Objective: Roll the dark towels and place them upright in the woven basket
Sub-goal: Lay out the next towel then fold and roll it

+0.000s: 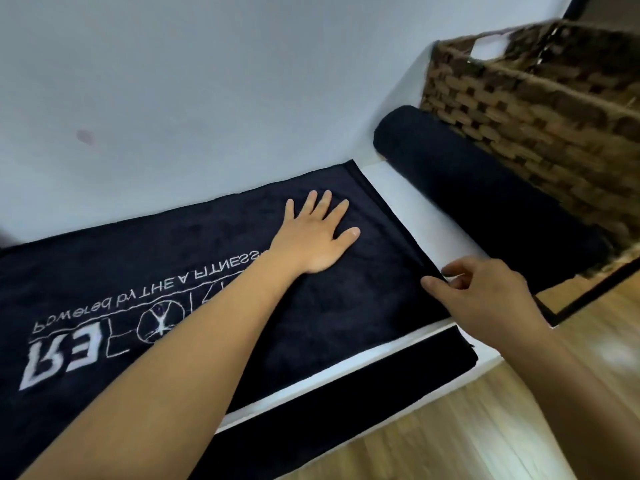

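Note:
A dark navy towel [214, 271] with white lettering lies flat on a white shelf top. My left hand [318, 233] presses flat on it, fingers spread, near its right end. My right hand [485, 292] pinches the towel's right edge between thumb and fingers at the near corner. A second dark towel [485, 199], rolled into a long cylinder, lies on its side to the right, against the woven basket [540, 109]. The brown wicker basket stands at the upper right; its inside is hidden from here.
A white wall [207, 81] rises directly behind the towel. The white shelf [433, 209] has a dark front panel [346, 403] below its near edge. Wooden floor [467, 427] lies at the lower right. A dark frame edge [595, 292] runs below the basket.

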Available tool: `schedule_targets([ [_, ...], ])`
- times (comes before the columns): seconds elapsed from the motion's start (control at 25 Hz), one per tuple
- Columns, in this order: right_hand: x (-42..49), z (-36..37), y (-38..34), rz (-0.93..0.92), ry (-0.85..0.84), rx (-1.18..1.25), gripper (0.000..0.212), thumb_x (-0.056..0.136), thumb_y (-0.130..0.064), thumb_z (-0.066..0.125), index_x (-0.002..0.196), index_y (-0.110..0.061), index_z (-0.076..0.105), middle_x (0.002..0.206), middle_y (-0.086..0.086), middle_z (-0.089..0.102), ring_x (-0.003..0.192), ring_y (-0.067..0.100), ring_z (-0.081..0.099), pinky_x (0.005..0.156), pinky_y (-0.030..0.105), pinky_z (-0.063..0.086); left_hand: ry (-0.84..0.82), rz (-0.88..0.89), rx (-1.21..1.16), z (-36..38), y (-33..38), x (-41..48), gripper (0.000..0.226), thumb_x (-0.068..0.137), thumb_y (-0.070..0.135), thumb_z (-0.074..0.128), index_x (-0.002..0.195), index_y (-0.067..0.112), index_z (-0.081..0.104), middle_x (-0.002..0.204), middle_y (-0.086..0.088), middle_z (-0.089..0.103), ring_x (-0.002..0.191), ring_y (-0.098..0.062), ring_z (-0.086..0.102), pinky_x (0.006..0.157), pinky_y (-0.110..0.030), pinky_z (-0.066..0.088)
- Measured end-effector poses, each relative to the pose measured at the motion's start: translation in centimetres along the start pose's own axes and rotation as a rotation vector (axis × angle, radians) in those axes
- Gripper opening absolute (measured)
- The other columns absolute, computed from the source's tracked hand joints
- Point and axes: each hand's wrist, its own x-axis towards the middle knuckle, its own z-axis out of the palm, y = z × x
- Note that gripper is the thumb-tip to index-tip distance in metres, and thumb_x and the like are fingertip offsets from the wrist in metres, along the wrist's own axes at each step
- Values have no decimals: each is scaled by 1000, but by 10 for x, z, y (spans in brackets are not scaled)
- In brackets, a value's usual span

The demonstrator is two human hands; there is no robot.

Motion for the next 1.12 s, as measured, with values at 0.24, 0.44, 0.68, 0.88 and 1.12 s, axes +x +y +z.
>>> schedule_targets([
  [0.24, -8, 2, 7, -212, 13, 10, 15, 85, -39, 69, 79, -34, 56, 79, -17, 52, 79, 3, 50, 64, 11, 34, -11, -3, 17, 0, -1, 1, 69, 95, 66, 11, 156, 36, -1, 164, 6, -11, 149, -15, -17, 121, -48, -9],
  [0.44, -2, 3, 12, -171, -6, -51, 41, 86, -50, 65, 121, -31, 56, 103, -8, 64, 102, 12, 59, 81, 31, 52, -13, -65, 52, -7, 4, 14, 63, 99, 58, 18, 156, 35, 4, 165, 6, -3, 151, -16, -6, 122, -47, 1],
  [0.68, -11, 10, 19, -575, 219, -256, 11, 82, -30, 69, 80, -19, 69, 61, -8, 57, 65, 19, 55, 64, 37, 49, -28, -48, -37, -10, 2, 57, 62, 104, 45, 18, 157, 20, 1, 165, 1, -7, 151, -13, -10, 122, -41, -6],
  [0.88, -22, 6, 33, -397, 254, -245, 20, 89, -41, 63, 82, -25, 72, 58, -20, 45, 58, 8, 45, 57, 26, 35, 31, 31, -117, -13, -15, 85, 56, 106, 34, 22, 157, 12, 9, 165, -4, 3, 152, -17, 1, 123, -37, 2],
  [1.12, -26, 10, 34, -377, 215, -102, 47, 92, -66, 33, 87, -33, 66, 74, -27, 49, 71, 6, 51, 61, 22, 39, 268, 21, -270, -12, -17, 105, 39, 103, 19, 36, 139, 6, 44, 134, -14, 51, 125, -33, 44, 105, -40, 34],
])
